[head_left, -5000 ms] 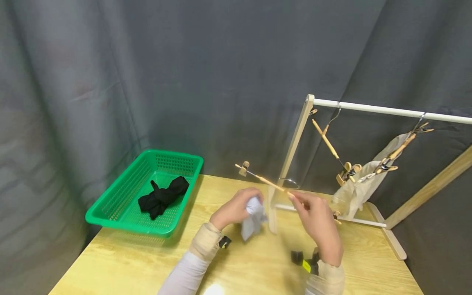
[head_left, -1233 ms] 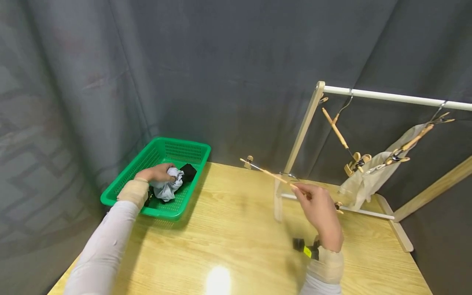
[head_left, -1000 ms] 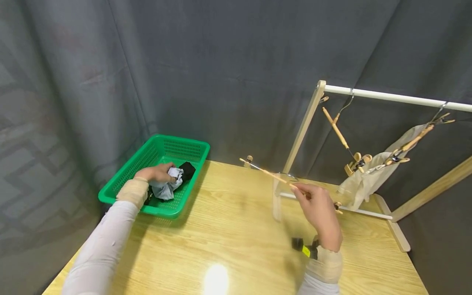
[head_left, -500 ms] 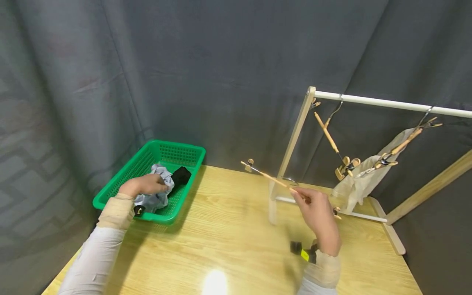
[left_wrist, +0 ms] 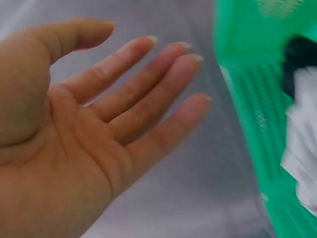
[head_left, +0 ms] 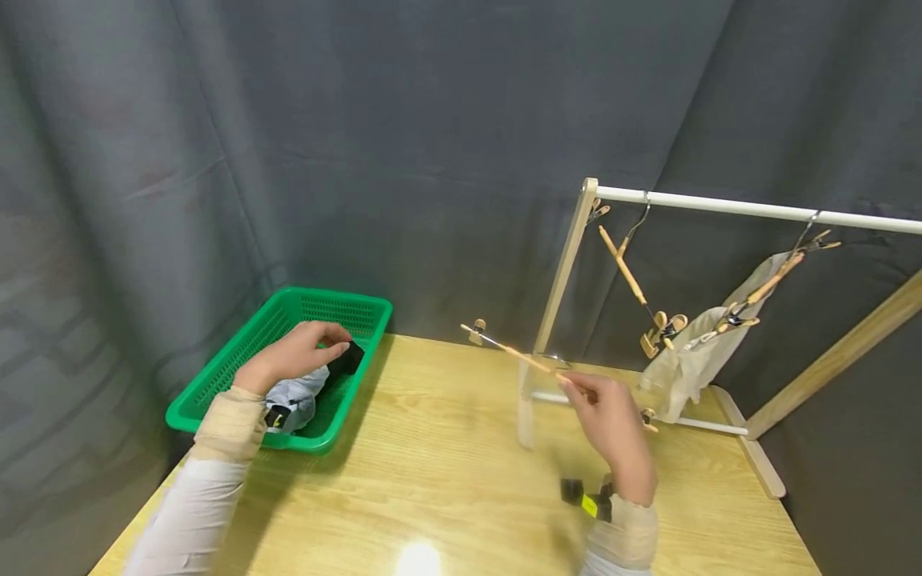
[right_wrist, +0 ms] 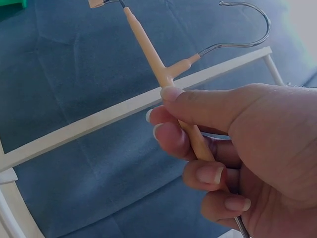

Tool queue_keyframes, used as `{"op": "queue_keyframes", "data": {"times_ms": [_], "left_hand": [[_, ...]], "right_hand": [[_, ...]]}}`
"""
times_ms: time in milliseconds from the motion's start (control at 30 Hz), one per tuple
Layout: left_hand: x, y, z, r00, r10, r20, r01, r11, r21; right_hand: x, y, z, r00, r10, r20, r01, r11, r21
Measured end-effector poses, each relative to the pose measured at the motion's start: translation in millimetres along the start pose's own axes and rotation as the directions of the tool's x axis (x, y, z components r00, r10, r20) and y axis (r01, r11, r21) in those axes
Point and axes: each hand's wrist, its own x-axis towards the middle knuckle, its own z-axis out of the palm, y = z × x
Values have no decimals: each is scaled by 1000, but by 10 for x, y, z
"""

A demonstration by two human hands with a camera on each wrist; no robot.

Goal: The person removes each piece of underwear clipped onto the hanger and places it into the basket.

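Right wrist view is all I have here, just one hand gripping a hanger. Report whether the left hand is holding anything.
Observer: It isn't; the left hand is empty, its fingers relaxed and spread.
Operator: Tell me what lies in the green basket.
Observer: A black cloth and a light grey cloth.
Operator: My picture cuts off the clip at the top of the held hanger. Check it for cloth.
Observer: The head view shows that clip whole, with no cloth in it.
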Motion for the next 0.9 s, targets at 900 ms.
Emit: {"op": "queue_keyframes", "data": {"times_ms": [900], "left_hand": [[1317,1255,1962,975,167,-149,-221,824,-522]], "right_hand": [[-319,-292,-246,993,-108,-47,106,994,-41]]}}
